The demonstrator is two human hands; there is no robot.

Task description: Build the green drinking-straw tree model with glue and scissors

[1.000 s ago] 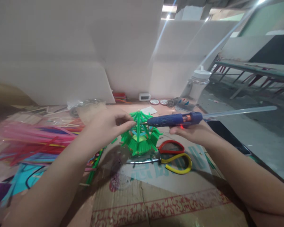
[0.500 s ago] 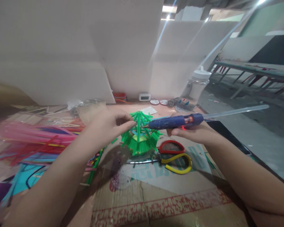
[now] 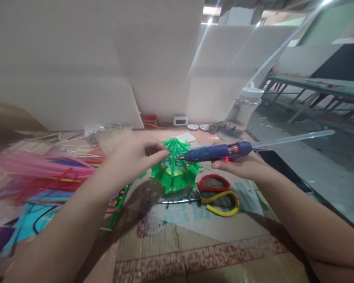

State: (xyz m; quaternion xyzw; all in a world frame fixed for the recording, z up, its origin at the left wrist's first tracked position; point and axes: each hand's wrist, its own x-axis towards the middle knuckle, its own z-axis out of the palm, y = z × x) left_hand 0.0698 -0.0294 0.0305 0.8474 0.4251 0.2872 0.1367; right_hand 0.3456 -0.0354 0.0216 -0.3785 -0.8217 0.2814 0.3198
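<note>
Through the head view I have the green, cone-topped model of fuzzy stems (image 3: 173,184) standing upright near the middle of the work surface, just behind the scissors with one red and one yellow handle (image 3: 199,194), on a printed cardboard sheet (image 3: 153,251). My left hand (image 3: 132,151) has thumb and forefinger drawn into a narrow pinch at the model's upper left side; I cannot tell whether a small piece sits between the tips. My right hand (image 3: 244,167) is closed around the blue glue gun (image 3: 208,153), its fingers partly hidden, with the metal nozzle among the model's stems and a clear glue stick (image 3: 295,138) jutting from the back. I judge the model to be very light, soft on the surface and springy, so it would slide or tip under a slight push, and its open upper ribs would bend if squeezed. I would take hold low on the dense, pleated-looking skirt, or lightly where several ribs meet at the peak, keeping fingertips off the nozzle. The gun looks firm and heavier, best held by its handle, as the long stick could catch on things.
</note>
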